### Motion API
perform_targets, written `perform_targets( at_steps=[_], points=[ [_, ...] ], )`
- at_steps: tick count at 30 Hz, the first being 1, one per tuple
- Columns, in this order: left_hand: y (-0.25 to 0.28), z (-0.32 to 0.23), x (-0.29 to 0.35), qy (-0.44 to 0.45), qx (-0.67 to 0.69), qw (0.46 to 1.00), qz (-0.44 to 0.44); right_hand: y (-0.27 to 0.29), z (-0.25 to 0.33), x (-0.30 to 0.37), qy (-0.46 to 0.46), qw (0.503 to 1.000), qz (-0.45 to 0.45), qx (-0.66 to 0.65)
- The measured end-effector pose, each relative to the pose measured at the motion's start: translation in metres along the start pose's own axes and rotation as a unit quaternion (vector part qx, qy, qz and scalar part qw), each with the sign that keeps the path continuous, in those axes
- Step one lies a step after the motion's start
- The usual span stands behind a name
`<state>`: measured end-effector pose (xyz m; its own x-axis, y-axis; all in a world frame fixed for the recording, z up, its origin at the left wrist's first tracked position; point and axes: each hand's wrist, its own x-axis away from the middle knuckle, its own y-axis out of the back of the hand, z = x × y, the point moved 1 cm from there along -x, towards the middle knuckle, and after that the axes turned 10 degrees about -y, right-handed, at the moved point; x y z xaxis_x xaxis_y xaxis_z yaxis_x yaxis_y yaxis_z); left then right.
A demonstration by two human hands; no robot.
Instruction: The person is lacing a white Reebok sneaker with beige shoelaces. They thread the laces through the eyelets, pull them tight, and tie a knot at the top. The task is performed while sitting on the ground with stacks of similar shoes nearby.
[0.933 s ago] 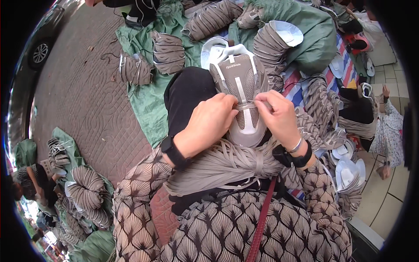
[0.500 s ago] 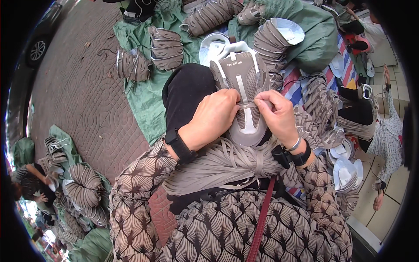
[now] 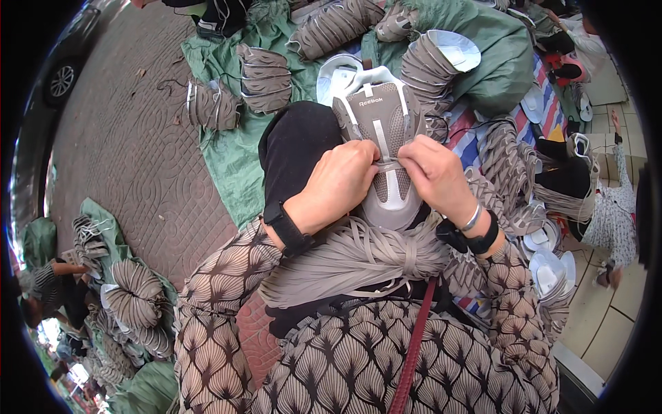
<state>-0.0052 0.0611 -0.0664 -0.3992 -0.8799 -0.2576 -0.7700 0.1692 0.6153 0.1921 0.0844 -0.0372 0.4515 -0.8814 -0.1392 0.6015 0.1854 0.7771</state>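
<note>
Both forearms come up from the near edge in patterned sleeves, a dark band on each wrist. The left hand [image 3: 339, 181] and right hand [image 3: 436, 176] meet knuckle to knuckle, fingers curled in, seemingly pinching, though the fingertips are hidden.

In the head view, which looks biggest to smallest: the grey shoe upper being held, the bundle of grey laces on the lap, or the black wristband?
1. bundle of grey laces
2. grey shoe upper
3. black wristband
The first two look close in size.

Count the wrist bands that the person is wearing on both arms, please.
3. One black band sits on the left wrist. On the right wrist are a thin silver bangle and, just behind it, a black band. The patterned sleeves may hide more.
</note>
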Motion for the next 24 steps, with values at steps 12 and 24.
perform_targets(
  at_steps=[12,24],
  points=[
    [-0.003,-0.001,0.000,0.037,0.011,0.999,0.010,-0.001,0.007,-0.008,-0.033,0.999,0.016,-0.018],
    [0.002,-0.006,-0.005,-0.024,-0.102,0.993,0.052,0.021,-0.005,-0.008,-0.147,0.976,0.134,-0.090]
  ],
)
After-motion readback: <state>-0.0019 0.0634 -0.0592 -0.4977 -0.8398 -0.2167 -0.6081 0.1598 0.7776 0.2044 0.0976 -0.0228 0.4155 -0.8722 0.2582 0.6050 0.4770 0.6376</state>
